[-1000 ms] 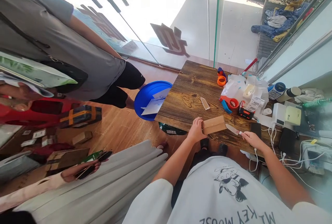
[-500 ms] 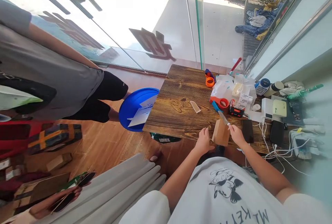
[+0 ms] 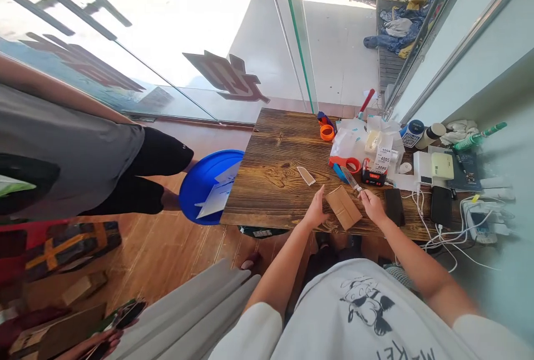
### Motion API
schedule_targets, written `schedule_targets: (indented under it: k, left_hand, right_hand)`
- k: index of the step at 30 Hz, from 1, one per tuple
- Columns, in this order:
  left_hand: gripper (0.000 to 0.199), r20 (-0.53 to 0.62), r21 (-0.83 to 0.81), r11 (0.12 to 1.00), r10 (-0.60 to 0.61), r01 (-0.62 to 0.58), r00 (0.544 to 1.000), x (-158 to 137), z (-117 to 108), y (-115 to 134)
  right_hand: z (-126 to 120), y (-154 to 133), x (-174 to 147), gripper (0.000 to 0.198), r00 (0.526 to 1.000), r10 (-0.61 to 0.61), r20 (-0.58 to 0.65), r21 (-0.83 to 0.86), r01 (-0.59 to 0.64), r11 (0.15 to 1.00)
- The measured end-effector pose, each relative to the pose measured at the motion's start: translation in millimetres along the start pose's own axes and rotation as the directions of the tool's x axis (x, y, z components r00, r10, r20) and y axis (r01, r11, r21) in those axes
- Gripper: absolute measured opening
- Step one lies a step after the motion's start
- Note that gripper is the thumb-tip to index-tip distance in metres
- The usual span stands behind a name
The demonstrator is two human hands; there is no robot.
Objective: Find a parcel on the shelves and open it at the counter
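Observation:
A small brown cardboard box (image 3: 344, 207) lies at a slant on the dark wooden table (image 3: 267, 151), close to its near edge. Just left of the box is my left hand (image 3: 316, 211), thumb and fingers apart, with nothing in it. My right hand (image 3: 372, 206) is closed around the handle of a knife (image 3: 351, 178). The knife's blade points away and to the left, past the box's right side. A small flat piece of cardboard (image 3: 306, 176) rests on the table beyond my left hand.
An orange-handled tape dispenser (image 3: 352, 164), a black-and-red device (image 3: 374, 172), plastic packaging (image 3: 350, 136) and an orange tape roll (image 3: 327, 132) crowd the right side. Phones and cables (image 3: 444, 237) lie farther right. A blue bin (image 3: 194, 190) and a person (image 3: 67, 143) are at left.
The box has gone from standing upright in front of me to lying on the table. My left hand has opened beside it. The knife stays in my right hand. The view has shifted slightly.

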State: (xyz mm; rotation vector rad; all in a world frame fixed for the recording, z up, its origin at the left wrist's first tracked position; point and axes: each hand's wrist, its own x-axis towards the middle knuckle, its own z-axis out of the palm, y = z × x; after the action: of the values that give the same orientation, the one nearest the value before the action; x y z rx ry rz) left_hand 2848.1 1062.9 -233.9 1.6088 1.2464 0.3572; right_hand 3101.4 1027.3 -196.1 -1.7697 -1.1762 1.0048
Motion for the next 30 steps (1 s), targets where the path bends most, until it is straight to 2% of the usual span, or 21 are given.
schedule_targets:
  k: [3,5,8,11,13,15,17,19,24,30]
  left_hand:
    - [0.12,0.09,-0.033,0.997,0.074,-0.071,0.993,16,-6,1]
    - [0.123,0.133,-0.036,0.994,0.111,-0.107,0.985,17,-2,1]
    - [0.12,0.171,-0.037,0.984,0.181,-0.177,0.969,8,4,-1]
    - [0.102,0.151,-0.021,0.974,0.224,-0.224,0.963,-4,0,-7]
    - [0.092,0.091,0.009,0.972,0.233,-0.235,0.968,-12,-9,-11]
    - [0.087,0.025,0.036,0.969,0.243,-0.244,0.97,-18,-18,-15]
    - [0.087,-0.016,0.047,0.964,0.261,-0.26,0.965,-24,-26,-19]
    - [0.088,-0.037,0.053,0.958,0.283,-0.281,0.958,-27,-29,-22]
    - [0.087,-0.065,0.087,0.944,0.323,-0.317,0.944,-28,-29,-25]
    - [0.086,-0.065,0.124,0.942,0.32,-0.31,0.945,-28,-28,-29]
  right_hand:
    - [-13,9,-34,0.069,0.993,0.025,-0.113,-0.033,-0.029,0.999]
    - [-8,15,-49,0.07,0.983,0.04,-0.177,-0.047,-0.049,0.998]
    - [9,19,-49,0.074,0.976,0.024,-0.218,-0.079,-0.042,0.996]
    - [11,15,-36,0.078,0.983,-0.041,-0.177,-0.155,0.013,0.988]
    - [-2,9,-33,0.077,0.99,-0.106,-0.09,-0.231,0.083,0.969]
    - [-23,1,-37,0.072,0.982,-0.179,0.051,-0.316,0.186,0.93]
    - [-42,-7,-43,0.068,0.947,-0.24,0.213,-0.389,0.307,0.869]
    - [-51,-15,-47,0.067,0.893,-0.277,0.355,-0.443,0.422,0.791]
    - [-40,-33,-35,0.061,0.754,-0.286,0.591,-0.516,0.626,0.584]
    - [-27,-61,-19,0.048,0.64,-0.213,0.739,-0.532,0.747,0.398]
